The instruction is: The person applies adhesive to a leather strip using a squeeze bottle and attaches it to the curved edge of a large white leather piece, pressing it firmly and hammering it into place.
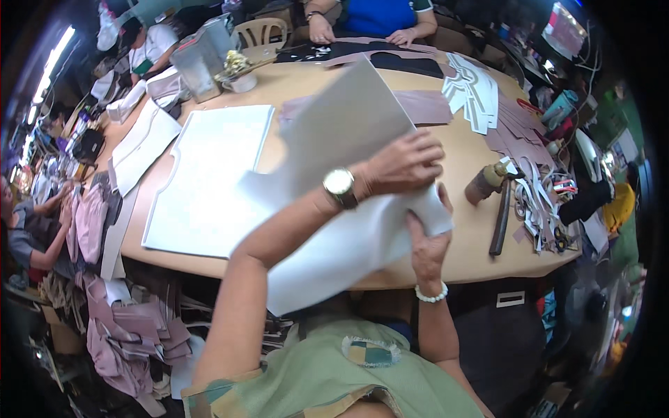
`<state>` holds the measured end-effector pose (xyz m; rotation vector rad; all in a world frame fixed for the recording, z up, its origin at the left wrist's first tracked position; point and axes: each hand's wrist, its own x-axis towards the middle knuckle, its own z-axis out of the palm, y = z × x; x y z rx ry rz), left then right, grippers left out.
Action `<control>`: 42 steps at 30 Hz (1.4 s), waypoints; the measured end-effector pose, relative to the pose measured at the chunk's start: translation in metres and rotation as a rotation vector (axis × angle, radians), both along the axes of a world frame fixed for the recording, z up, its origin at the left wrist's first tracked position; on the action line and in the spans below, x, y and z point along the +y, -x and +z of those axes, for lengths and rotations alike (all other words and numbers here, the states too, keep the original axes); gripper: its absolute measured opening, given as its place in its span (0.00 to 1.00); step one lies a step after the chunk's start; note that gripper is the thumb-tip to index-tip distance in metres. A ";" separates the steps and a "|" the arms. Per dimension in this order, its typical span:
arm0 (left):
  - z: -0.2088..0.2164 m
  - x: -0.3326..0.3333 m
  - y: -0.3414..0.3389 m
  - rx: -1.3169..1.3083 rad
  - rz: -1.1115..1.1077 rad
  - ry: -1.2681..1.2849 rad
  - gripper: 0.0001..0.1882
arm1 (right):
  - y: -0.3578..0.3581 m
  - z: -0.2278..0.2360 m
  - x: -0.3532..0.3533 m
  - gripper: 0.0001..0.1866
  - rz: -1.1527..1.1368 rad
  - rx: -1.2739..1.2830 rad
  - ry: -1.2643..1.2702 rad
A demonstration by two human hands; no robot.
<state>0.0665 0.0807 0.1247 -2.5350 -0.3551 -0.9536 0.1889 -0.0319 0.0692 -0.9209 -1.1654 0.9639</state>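
A large pale sheet is bent in front of me. Its grey-looking upper part (348,118) stands tilted up from the table, and its white lower part (341,244) sags over the near edge. I cannot tell whether these are one sheet or two layers. My left hand (404,164), with a watch on its wrist, reaches across and has its fingers curled over the sheet's right edge. Just below, my right hand (430,251), wearing a white bead bracelet, pinches the sheet's right end with its thumb on top. Flat to the left lies a similar white panel (209,174).
A brown bottle (486,182), a dark rod (500,219) and tangled white strips (540,209) are on the right of the tan table (327,279). Mauve pieces (516,132) and white cut-outs (472,90) lie farther back. Another person's hands (362,35) work at the far edge.
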 end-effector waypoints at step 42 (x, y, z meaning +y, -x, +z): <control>-0.114 -0.112 0.080 0.116 0.929 0.877 0.35 | -0.128 -0.059 -0.003 0.08 -0.491 -0.927 0.066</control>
